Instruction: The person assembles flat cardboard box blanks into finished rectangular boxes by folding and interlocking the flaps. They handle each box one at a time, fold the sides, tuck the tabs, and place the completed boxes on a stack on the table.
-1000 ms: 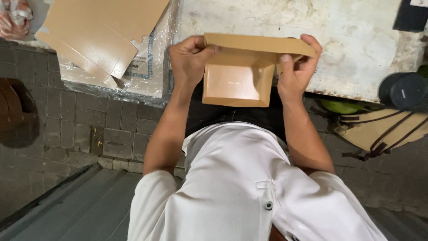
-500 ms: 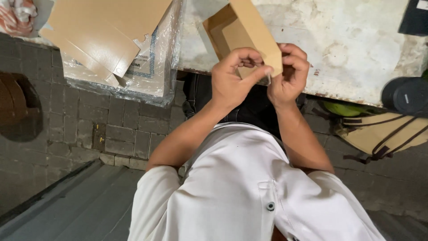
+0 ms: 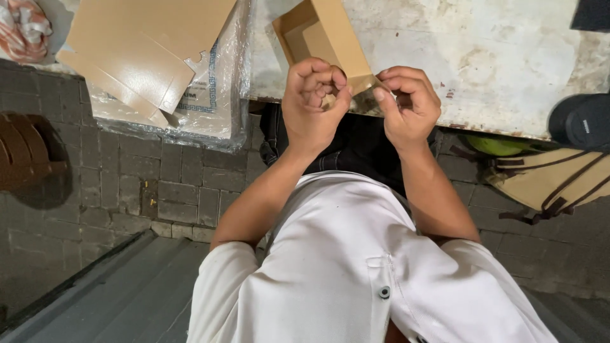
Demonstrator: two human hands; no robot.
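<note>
Left hand: my left hand point(image 3: 312, 101) is curled at the near corner of the brown cardboard box point(image 3: 324, 38), fingers point(image 3: 318, 79) bunched and pressed together on its lower edge.
Right hand: my right hand point(image 3: 410, 108) sits just beside the left, fingers bent in, the thumb and forefinger pinching a small flap at the box's near corner.
Box: half folded, tilted up on one corner, its open inside facing left; it stands over the near edge of the table point(image 3: 483, 57), held between both my hands.
Table: a worn, stained pale top, chipped along the near edge.
Flat cardboard: a stack of unfolded brown sheets point(image 3: 146, 47) lies to the left on a clear plastic-wrapped bundle point(image 3: 216, 108), well apart from my hands.
Right side: a tan bag with dark straps point(image 3: 553, 181) sits below the table edge, with a dark round cap point(image 3: 581, 121) just above it.
Floor: grey paving bricks point(image 3: 127, 184) below the table.
Me: white shirt point(image 3: 356, 273), arms bare from the elbow.
</note>
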